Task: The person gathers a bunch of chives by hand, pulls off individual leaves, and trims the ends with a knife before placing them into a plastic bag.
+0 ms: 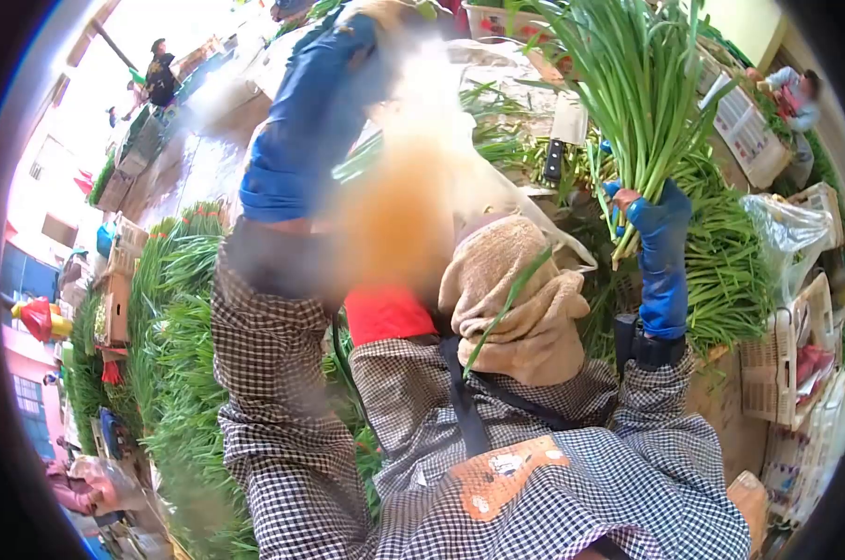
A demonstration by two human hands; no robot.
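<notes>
Open market lane, greens heaped all round | my right hand (pixel 661 219) gripped a bunch of chives (pixel 639 89) raised above the heap (pixel 731 261) | left hand (pixel 385 23) blurred, fingers unreadable | bunch gathered; most of the heap left, I judged

Single head-worn fisheye view, tilted steeply down, very close on checked sleeves (pixel 282 392), market stalls curving around the rim.
</notes>
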